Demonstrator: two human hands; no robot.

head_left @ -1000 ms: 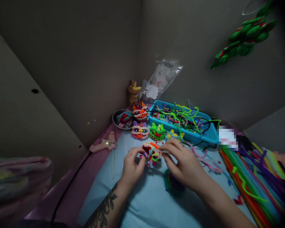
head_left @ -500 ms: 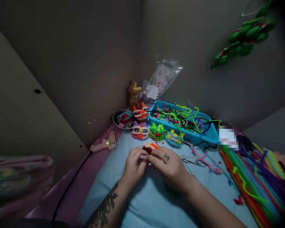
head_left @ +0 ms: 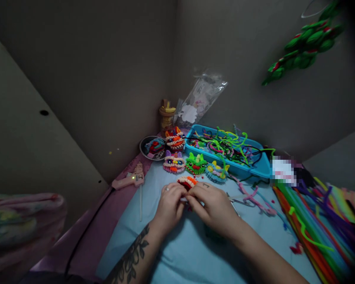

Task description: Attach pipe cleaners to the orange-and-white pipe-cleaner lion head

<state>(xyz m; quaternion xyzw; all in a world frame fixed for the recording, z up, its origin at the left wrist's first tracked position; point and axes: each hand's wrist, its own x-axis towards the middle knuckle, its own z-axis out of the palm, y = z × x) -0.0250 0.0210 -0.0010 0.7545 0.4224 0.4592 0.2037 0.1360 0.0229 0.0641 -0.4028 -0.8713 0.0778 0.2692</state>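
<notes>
Both hands meet over the blue cloth [head_left: 183,252]. My left hand [head_left: 172,205] and my right hand [head_left: 211,203] have their fingers closed together at the fingertips, around a small pipe-cleaner piece [head_left: 187,181] in orange, cream and dark red. Most of that piece is hidden by my fingers. Just beyond it stand finished-looking pipe-cleaner lion heads: a pink and purple one [head_left: 174,162], a green one [head_left: 196,163] and a blue and yellow one [head_left: 217,172]. An orange and red head [head_left: 175,139] sits behind them. Scissors [head_left: 239,200] lie partly hidden beside my right hand.
A blue tray [head_left: 260,170] of pipe-cleaner scraps stands behind. At left lie a pink glue gun [head_left: 129,180] with its cord and a metal bowl [head_left: 142,152]. Bundled pipe cleaners [head_left: 310,225] lie at right. A lidded cup [head_left: 167,118] and plastic bag [head_left: 202,98] stand at the back.
My left fingers have curled in more, and my right hand has turned slightly, its fingers bending further. The piece stays between them in nearly the same place.
</notes>
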